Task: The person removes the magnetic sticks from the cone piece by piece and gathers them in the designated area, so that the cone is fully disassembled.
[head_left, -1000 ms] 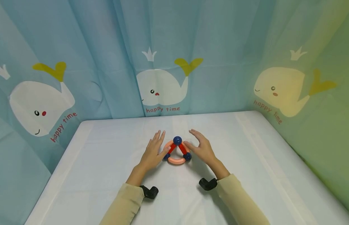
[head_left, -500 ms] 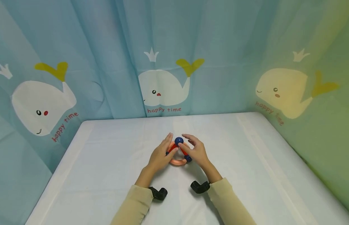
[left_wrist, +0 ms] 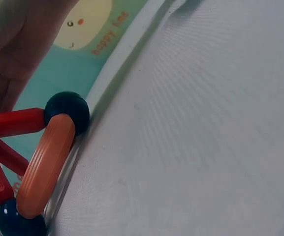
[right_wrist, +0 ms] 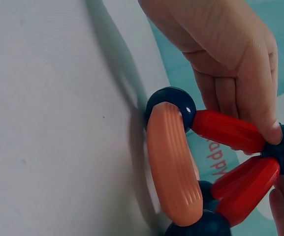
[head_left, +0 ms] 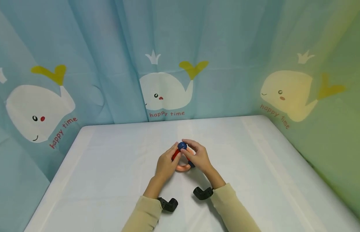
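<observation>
A small pyramid-shaped magnetic stick-and-ball model [head_left: 183, 168] stands on the white table in the head view, between both hands. Red straight rods [right_wrist: 228, 132] slope from its lower blue balls up to a top blue ball [head_left: 182, 146]. Curved orange rods [left_wrist: 46, 167] join the lower balls. My left hand [head_left: 165, 166] grips the left side, its thumb at a red rod close below the top ball. Thumb and fingers of my right hand [head_left: 200, 158] pinch around the top ball. The hands partly cover the lower balls and rods.
The white table [head_left: 110, 177] reaches back to a blue curtain [head_left: 226, 90] printed with whales. On each inner wrist a black camera mount [head_left: 203, 193] sticks out just above the table.
Both hands have come inward from beside the model. Thumbs and fingers now hold it near the top, the right ones around the top ball. The model has stayed in about the same place.
</observation>
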Demonstrator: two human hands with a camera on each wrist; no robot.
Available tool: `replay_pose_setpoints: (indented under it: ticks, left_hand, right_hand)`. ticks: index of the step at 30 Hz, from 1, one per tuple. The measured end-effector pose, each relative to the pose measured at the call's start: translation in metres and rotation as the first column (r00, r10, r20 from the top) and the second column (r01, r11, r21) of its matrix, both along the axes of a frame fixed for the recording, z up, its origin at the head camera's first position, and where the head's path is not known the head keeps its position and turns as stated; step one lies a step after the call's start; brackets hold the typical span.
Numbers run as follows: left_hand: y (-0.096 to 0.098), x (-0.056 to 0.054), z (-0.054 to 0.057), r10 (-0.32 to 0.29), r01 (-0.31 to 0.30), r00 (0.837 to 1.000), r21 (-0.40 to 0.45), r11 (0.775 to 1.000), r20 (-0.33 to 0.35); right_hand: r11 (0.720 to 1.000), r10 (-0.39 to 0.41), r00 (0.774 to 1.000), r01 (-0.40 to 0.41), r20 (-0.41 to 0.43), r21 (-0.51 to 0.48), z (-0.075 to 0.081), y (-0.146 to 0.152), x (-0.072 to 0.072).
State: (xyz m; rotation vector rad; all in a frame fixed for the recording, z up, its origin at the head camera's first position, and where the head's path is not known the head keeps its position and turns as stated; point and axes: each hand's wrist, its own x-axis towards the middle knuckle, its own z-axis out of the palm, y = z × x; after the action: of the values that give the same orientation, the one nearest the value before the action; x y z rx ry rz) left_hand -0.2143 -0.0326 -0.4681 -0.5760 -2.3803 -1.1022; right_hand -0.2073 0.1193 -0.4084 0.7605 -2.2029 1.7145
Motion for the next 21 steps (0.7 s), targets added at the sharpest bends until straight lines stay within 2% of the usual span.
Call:
replay_pose_setpoints:
  ticks: [8, 14, 21]
  left_hand:
    - [0.0022, -0.0013, -0.0043, 0.033, -0.032, 0.999, 0.017, 0.999, -0.037]
    - [0.0013, -0.0013, -0.0052, 0.067, -0.069, 0.986, -0.004, 0.998, -0.156]
    - [-0.0001, -0.0016, -0.0041, 0.049, -0.048, 0.981, 0.007, 0.999, -0.185]
  right_hand:
    - [1.0, 0.018, 0.999, -0.018, 0.036, -0.009, -0.0011, -0.001, -0.0004]
    - [1.0, -0.001, 1.0, 0.001, 0.023, -0.005, -0.0017, -0.0031, -0.0003]
    - [1.0, -0.017, 1.0, 0.017, 0.002, -0.015, -0.0046, -0.0059, 0.0003]
